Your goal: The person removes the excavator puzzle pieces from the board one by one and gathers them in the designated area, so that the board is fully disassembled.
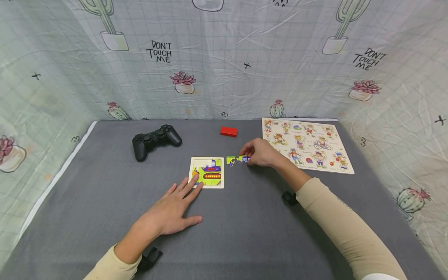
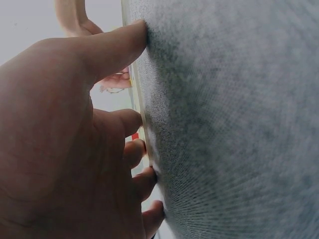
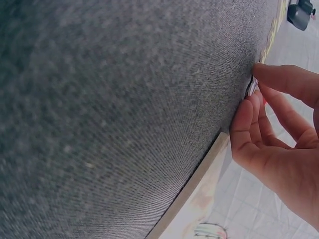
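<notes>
A small square jigsaw puzzle (image 1: 212, 178) in a pale wooden frame lies on the grey table, showing a purple and orange tracked vehicle on green, with a gap in its upper part. My left hand (image 1: 174, 209) is spread flat, two fingertips on the puzzle's lower left corner and the thumb on the cloth. Just right of the frame lies a loose green puzzle piece (image 1: 230, 160). Beside it my right hand (image 1: 260, 152) pinches a purple and green puzzle piece (image 1: 243, 159) at the table surface; in the right wrist view the thumb and fingers (image 3: 242, 115) partly hide it.
A black game controller (image 1: 156, 140) lies at the back left, and a red block (image 1: 229, 132) behind the puzzle. A large board with pictured figures (image 1: 308, 146) lies at the back right, near my right forearm. Patterned cloth (image 1: 217, 58) hangs around the table.
</notes>
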Demonstrator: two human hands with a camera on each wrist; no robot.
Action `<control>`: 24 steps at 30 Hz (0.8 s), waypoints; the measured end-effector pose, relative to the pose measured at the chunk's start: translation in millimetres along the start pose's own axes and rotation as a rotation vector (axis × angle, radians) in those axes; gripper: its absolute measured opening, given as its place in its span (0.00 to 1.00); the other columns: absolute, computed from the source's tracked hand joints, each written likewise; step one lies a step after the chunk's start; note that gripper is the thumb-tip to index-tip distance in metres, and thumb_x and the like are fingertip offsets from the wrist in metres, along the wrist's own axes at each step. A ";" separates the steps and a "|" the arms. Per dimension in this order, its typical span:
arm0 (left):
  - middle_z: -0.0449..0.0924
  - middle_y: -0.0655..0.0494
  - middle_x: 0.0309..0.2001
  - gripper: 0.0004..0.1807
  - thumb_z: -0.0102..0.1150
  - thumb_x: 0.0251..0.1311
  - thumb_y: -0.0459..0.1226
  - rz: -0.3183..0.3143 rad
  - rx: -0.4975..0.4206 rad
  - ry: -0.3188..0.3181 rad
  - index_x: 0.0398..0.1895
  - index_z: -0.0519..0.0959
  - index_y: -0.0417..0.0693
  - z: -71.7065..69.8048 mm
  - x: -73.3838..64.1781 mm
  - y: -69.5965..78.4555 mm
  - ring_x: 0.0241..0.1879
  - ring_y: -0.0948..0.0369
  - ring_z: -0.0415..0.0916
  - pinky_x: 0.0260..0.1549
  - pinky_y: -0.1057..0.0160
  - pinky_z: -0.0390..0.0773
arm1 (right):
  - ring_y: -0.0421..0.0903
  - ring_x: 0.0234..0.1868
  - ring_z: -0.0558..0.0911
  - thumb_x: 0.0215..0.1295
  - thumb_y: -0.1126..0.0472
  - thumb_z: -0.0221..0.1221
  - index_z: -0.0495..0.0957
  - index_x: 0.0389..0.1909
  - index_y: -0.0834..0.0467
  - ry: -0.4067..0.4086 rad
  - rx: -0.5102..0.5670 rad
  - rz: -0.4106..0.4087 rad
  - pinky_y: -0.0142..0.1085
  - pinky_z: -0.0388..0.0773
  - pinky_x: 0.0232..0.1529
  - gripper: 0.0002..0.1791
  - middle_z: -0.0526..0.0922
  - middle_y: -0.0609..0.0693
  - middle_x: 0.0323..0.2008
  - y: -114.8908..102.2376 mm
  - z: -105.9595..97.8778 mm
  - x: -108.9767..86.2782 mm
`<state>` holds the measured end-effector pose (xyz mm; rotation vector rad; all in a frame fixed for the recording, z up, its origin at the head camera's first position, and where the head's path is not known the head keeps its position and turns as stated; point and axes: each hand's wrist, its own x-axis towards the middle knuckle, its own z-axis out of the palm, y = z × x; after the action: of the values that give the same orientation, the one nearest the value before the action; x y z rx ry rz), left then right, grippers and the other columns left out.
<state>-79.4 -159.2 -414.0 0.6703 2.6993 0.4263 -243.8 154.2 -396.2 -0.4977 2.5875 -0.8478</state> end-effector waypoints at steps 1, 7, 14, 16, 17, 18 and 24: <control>0.37 0.56 0.87 0.51 0.62 0.66 0.62 0.000 -0.001 0.000 0.85 0.53 0.53 0.0 -0.2 0.0 0.84 0.45 0.41 0.79 0.36 0.48 | 0.47 0.41 0.81 0.55 0.74 0.71 0.89 0.48 0.60 -0.001 -0.001 -0.001 0.35 0.79 0.42 0.18 0.89 0.53 0.41 0.1 0.1 -0.1; 0.36 0.56 0.87 0.52 0.62 0.66 0.62 -0.001 -0.005 -0.003 0.85 0.52 0.53 0.4 -0.5 -0.7 0.84 0.45 0.41 0.79 0.36 0.47 | 0.47 0.41 0.81 0.54 0.74 0.72 0.88 0.48 0.59 -0.003 -0.003 -0.010 0.35 0.79 0.43 0.19 0.89 0.53 0.42 0.4 0.4 0.1; 0.36 0.56 0.87 0.51 0.62 0.66 0.62 0.002 -0.004 0.003 0.85 0.53 0.53 2.0 -1.4 -2.0 0.84 0.45 0.41 0.79 0.36 0.48 | 0.48 0.43 0.82 0.54 0.74 0.72 0.88 0.50 0.61 0.016 -0.014 -0.032 0.39 0.82 0.47 0.21 0.89 0.54 0.44 0.8 3.6 0.6; 0.36 0.56 0.87 0.51 0.62 0.66 0.62 0.001 -0.003 0.003 0.85 0.53 0.53 1.9 -1.5 -1.9 0.84 0.45 0.42 0.79 0.36 0.48 | 0.49 0.44 0.83 0.53 0.74 0.72 0.87 0.51 0.61 0.021 -0.029 -0.041 0.41 0.82 0.49 0.21 0.88 0.55 0.45 0.0 4.6 0.2; 0.36 0.56 0.87 0.51 0.62 0.66 0.62 0.001 -0.003 0.004 0.85 0.53 0.53 1.9 -1.3 -1.9 0.84 0.45 0.42 0.79 0.36 0.48 | 0.49 0.45 0.83 0.53 0.74 0.72 0.87 0.51 0.61 0.024 -0.039 -0.046 0.41 0.83 0.50 0.22 0.88 0.55 0.46 -0.5 5.0 0.0; 0.36 0.56 0.87 0.51 0.62 0.66 0.62 0.000 -0.003 0.002 0.85 0.53 0.53 1.9 -1.2 -1.9 0.84 0.45 0.42 0.79 0.36 0.48 | 0.49 0.46 0.83 0.53 0.74 0.72 0.87 0.51 0.61 0.026 -0.050 -0.050 0.42 0.83 0.50 0.22 0.88 0.55 0.46 -1.1 5.3 -0.1; 0.36 0.56 0.87 0.52 0.63 0.66 0.62 -0.002 -0.002 0.003 0.85 0.52 0.53 0.7 0.3 -1.2 0.84 0.45 0.41 0.79 0.36 0.48 | 0.52 0.49 0.83 0.52 0.71 0.73 0.87 0.53 0.60 0.055 -0.123 -0.072 0.47 0.81 0.53 0.24 0.86 0.56 0.49 -7.8 4.7 -1.7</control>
<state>-79.8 -159.9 -415.1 0.6666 2.7015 0.4302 -238.6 146.7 -394.5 -0.6142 2.6988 -0.7379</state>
